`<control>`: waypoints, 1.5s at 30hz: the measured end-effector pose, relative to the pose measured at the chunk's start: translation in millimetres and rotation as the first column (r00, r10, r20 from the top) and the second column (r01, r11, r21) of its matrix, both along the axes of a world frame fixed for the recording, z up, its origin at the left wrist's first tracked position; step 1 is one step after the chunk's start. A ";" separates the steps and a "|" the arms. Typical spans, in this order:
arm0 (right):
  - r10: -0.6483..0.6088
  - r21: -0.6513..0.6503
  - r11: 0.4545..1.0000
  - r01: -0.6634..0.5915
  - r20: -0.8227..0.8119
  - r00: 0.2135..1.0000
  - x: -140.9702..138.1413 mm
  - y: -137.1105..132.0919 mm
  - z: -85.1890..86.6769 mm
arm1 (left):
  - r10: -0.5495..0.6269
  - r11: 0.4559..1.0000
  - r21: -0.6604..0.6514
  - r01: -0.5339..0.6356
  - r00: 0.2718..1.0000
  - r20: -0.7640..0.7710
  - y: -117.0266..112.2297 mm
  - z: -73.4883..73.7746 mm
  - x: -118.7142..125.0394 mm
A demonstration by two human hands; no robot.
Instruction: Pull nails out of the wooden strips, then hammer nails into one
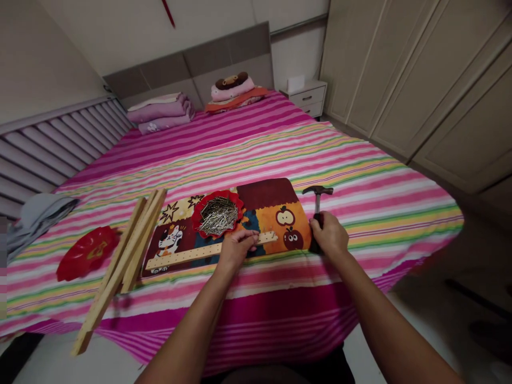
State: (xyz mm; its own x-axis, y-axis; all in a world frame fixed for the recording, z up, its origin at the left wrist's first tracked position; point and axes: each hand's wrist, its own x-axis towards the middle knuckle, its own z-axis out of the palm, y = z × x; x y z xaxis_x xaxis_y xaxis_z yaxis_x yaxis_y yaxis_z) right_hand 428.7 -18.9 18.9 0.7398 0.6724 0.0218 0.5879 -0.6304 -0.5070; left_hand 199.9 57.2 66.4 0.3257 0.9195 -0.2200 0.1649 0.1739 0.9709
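My right hand (333,234) is wrapped round the dark handle of a claw hammer (318,198), whose head points away from me at the right edge of a patterned mat (262,196). My left hand (237,248) rests over a narrow wooden strip (184,258) dotted with small holes or marks. Its fingers are pinched together above the wood, and whatever is between them is too small to make out. A few nails (272,233) seem to stand near the strip's right end. Just beyond my left hand sits a red scalloped bowl (196,218) full of loose nails (218,216).
Several longer wooden strips (128,253) lie left of the mat, some jutting over the bed's near edge. A red dish (88,253) and grey cloth (44,213) are farther left. Folded bedding (162,111) is by the headboard; wardrobes (400,69) stand at right.
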 end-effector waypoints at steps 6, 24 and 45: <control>-0.013 -0.020 1.000 0.014 0.030 0.999 -2.4 0.6 -0.5 | 0.092 0.995 0.046 -0.093 0.995 0.026 -5.7 -10.4 16.3; -0.013 0.000 1.000 0.013 0.024 1.000 -1.6 1.1 -4.0 | 0.062 0.982 0.187 -0.040 0.991 -0.118 -7.9 -24.4 19.0; -0.021 -0.013 1.000 0.021 0.031 0.999 -2.3 0.8 -1.9 | 0.090 0.952 0.304 -0.023 0.974 -0.207 -11.9 -23.9 10.0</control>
